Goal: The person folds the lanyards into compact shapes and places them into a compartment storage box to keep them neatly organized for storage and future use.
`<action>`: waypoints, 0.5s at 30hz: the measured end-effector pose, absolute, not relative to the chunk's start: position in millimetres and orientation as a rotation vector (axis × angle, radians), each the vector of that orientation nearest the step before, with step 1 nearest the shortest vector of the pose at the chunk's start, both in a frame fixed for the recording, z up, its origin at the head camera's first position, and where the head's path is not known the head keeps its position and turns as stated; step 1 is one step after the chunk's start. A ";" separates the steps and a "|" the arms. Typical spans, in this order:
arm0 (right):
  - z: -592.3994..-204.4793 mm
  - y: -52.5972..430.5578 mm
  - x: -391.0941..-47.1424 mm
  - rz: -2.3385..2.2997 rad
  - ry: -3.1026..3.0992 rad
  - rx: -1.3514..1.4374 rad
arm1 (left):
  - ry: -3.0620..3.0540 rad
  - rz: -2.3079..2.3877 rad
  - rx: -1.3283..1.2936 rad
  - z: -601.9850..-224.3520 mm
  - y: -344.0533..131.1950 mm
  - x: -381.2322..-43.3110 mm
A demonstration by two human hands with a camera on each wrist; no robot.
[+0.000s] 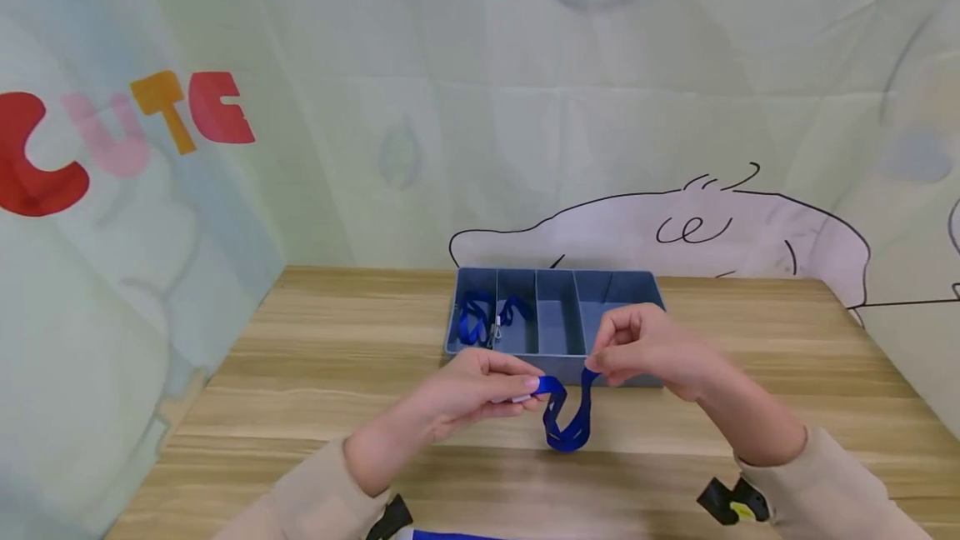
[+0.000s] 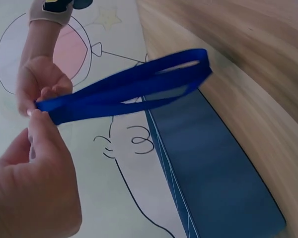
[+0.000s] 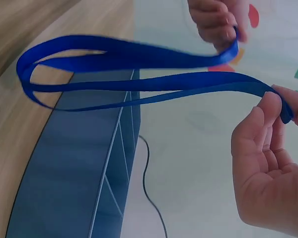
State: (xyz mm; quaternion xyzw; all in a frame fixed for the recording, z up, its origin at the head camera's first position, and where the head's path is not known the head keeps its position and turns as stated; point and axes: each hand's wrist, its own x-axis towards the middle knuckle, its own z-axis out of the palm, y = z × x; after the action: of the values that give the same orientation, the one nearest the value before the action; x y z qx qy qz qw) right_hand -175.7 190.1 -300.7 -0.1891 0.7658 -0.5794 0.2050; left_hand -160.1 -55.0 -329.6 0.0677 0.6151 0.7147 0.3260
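A blue lanyard [image 1: 567,433] hangs in a U-shaped loop between my two hands, in front of the tray. My left hand [image 1: 483,388] pinches one end between thumb and fingers, where a small pale piece shows at the fingertips. The other end is pinched by my right hand [image 1: 647,348], raised near the tray's front right. In the right wrist view the lanyard [image 3: 139,57] appears as doubled flat strands. Behind the hands sits a blue-grey divided tray [image 1: 517,365]. Blue lanyards [image 1: 474,319] lie coiled in its leftmost compartment, and another lanyard [image 1: 514,308] with a metal clip lies in the one beside it.
The tray stands on a wood-grain table [image 1: 337,340] near its back edge, close to a printed backdrop [image 1: 420,148]. At the bottom edge of the head view, a blue-and-white item [image 1: 450,535] is partly cut off.
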 end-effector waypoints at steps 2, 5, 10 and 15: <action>-303.1 181.2 -175.6 -1.595 2.133 -0.542 | 1.570 1.895 0.176 -329.5 -51.3 -158.6; -305.9 171.4 -175.2 -1.576 2.130 -0.557 | 1.523 1.930 0.170 -329.9 -47.7 -156.9; -307.3 164.4 -175.6 -1.580 2.082 -0.536 | 1.457 1.976 0.173 -329.6 -44.4 -156.3; -308.7 163.7 -177.4 -1.602 2.034 -0.562 | 1.424 2.004 0.174 -329.9 -43.0 -157.6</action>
State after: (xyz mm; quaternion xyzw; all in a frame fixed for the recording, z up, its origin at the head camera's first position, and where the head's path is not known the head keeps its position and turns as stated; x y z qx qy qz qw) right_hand -177.4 163.7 -308.7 -0.2058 0.7447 -0.5863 0.2436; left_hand -157.6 -43.0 -329.9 0.0665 0.5448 0.7671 0.3321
